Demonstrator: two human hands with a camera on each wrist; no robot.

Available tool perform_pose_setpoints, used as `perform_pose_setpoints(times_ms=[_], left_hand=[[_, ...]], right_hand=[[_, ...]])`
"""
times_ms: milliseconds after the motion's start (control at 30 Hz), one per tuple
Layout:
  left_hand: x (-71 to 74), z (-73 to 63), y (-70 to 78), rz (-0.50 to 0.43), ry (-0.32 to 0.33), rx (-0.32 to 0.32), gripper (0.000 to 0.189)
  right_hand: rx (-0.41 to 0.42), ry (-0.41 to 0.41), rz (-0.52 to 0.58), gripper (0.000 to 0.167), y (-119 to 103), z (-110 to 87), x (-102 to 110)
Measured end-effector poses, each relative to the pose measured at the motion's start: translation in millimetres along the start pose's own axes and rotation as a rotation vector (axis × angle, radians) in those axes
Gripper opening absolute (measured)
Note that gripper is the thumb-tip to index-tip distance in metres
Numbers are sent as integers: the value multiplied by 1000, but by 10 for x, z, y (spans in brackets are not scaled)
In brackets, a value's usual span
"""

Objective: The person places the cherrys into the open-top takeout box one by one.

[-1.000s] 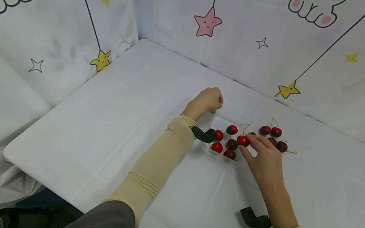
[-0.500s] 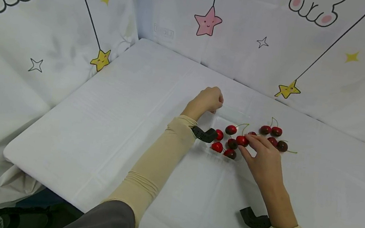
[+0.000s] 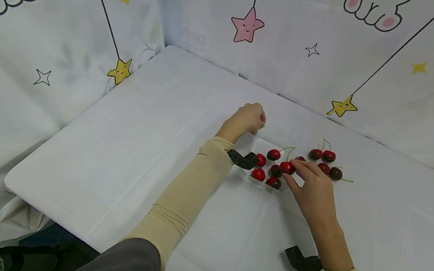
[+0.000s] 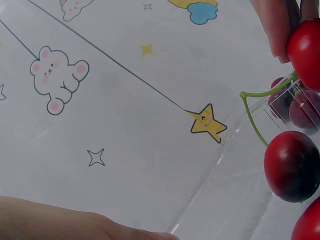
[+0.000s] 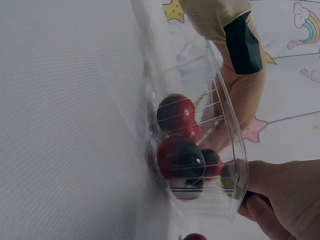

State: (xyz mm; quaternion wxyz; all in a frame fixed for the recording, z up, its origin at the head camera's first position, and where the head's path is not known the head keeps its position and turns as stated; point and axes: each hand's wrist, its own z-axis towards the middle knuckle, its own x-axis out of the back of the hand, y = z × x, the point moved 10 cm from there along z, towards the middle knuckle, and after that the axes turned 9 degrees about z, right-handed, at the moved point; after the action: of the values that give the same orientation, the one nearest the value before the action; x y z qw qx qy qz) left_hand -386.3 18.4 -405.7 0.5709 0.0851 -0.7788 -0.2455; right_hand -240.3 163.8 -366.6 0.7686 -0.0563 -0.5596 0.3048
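Observation:
A clear plastic box [image 3: 278,137] with several red cherries [image 3: 258,174] in it lies on the white table. At its far left corner my left hand [image 3: 245,120] holds the rim with curled fingers; the fingertips are mostly hidden in the head view. My right hand [image 3: 313,189] pinches a bright red cherry [image 3: 287,167] between thumb and fingers over the box's right side. In the left wrist view this held cherry [image 4: 306,52] has a green stem, joined to that of a darker cherry [image 4: 292,167] hanging below. The right wrist view shows cherries [image 5: 176,114] through the box wall.
Right of the box, a pair of cherries [image 3: 322,155] with joined stems lies on the table [image 3: 117,140]. Closer in, more dark cherries [image 3: 335,173] sit beside my right hand. A white printed curtain [image 3: 291,72] stands behind the table's far edge.
My right hand has shifted very slightly left with the pinched cherry, and the stem-joined cherry has moved along with it. The left hand has stayed where it was.

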Motion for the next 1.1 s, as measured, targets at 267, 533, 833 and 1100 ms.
perform_pose_setpoints(times_ms=[267,533,833,1100], left_hand=[[-7,13,-13,0,-7,5,24],[-10,47,-18,-12,8,-5,23],[0,-19,3,-6,-10,-2,24],[-4,-3,8,-3,-6,-11,25]], right_hand=[[12,-2,-4,43,-10,5,-3],[19,-5,-2,43,-20,4,-9],[40,-9,-12,42,-39,2,-20],[57,-15,-14,42,-64,0,-32]])
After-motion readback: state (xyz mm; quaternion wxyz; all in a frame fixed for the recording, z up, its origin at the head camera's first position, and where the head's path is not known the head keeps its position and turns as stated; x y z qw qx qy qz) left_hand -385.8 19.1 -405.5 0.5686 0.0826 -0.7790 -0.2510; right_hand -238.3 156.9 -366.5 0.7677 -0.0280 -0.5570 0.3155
